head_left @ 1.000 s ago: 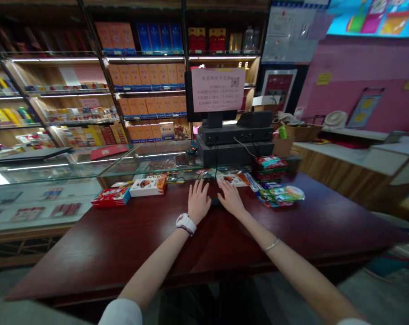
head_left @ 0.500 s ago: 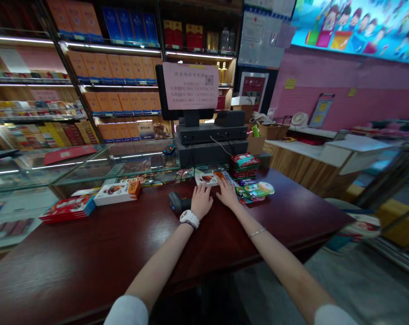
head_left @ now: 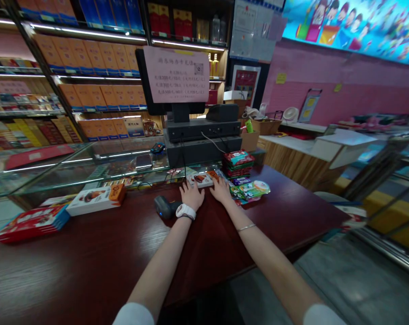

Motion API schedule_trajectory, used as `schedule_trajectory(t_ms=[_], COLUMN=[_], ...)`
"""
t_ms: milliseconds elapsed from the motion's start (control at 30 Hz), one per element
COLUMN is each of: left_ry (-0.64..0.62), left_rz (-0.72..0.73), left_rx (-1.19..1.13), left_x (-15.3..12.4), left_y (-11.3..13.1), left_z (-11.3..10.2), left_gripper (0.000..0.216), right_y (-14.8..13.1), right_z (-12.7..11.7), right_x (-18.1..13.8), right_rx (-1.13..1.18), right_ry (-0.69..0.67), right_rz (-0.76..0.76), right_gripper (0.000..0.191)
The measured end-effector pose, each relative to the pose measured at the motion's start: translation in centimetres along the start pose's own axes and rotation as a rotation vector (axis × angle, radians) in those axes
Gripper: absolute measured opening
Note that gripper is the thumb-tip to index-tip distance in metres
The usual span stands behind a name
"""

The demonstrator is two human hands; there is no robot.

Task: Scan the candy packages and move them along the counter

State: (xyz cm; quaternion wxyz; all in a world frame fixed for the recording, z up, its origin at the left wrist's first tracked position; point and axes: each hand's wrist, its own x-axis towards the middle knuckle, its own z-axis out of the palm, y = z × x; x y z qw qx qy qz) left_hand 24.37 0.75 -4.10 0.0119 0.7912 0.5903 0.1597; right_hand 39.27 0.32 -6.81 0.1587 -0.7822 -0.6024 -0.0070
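My left hand [head_left: 192,196] lies flat with fingers stretched out on the dark red counter [head_left: 89,253], a white watch on its wrist. My right hand [head_left: 220,189] rests open beside it, fingertips at a white and orange snack box [head_left: 201,179]. A dark barcode scanner [head_left: 165,207] lies just left of my left wrist. Neither hand holds anything.
A black till with a screen and pink notice [head_left: 191,117] stands behind the hands. A stack of red and green packets [head_left: 238,163] and flat green packs [head_left: 252,189] sit to the right. A white box [head_left: 96,200] and red packs [head_left: 31,222] lie left. Glass display case [head_left: 72,167] behind.
Both hands have slid forward off the scanner toward the snack box; the scanner now lies uncovered left of my left wrist. The view has swung to the right.
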Motion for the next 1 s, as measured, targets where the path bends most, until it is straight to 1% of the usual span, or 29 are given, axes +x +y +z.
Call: schedule_trajectory(t_ms=[100, 167, 300, 467, 567, 633, 733, 800, 900, 1000], left_ry=[-0.104, -0.133, -0.094, -0.042, -0.001, 0.031, 0.075, 0.085, 0.035, -0.060], left_rz=[-0.050, -0.053, -0.021, -0.003, 0.024, 0.037, 0.012, -0.007, -0.005, 0.025], left_rx=[-0.003, -0.006, 0.015, 0.043, 0.065, 0.074, 0.065, 0.046, 0.025, 0.028], left_x=[0.4, 0.5, 0.1, -0.2, -0.6, -1.0, -1.7, -1.9, -1.8, -1.2], left_y=[-0.1, -0.2, -0.2, -0.2, -0.4, -0.5, -0.6, -0.5, -0.6, -0.9], left_z=[0.2, 0.2, 0.2, -0.3, -0.7, -0.9, -1.0, -0.9, -0.9, -0.9], left_gripper=[0.070, 0.071, 0.065, 0.052, 0.044, 0.040, 0.043, 0.046, 0.055, 0.062], right_y=[0.4, 0.7, 1.0, 0.7, 0.5, 0.5, 0.5, 0.5, 0.5, 0.4], right_z=[0.1, 0.2, 0.0, -0.9, -1.6, -2.0, -2.2, -2.2, -1.9, -1.5], right_x=[0.3, 0.4, 0.2, -0.3, -0.9, -1.3, -1.7, -1.9, -1.9, -1.7], right_rx=[-0.001, 0.002, 0.019, 0.007, 0.000, 0.001, 0.005, 0.002, -0.017, -0.040], right_ry=[-0.024, -0.045, -0.072, -0.064, -0.022, 0.028, 0.092, 0.085, 0.021, -0.045], right_rz=[-0.002, -0.009, -0.028, -0.056, -0.060, -0.034, 0.013, 0.017, 0.012, 0.006], right_gripper=[0.061, 0.060, 0.059, 0.057, 0.047, 0.040, 0.040, 0.043, 0.048, 0.052])
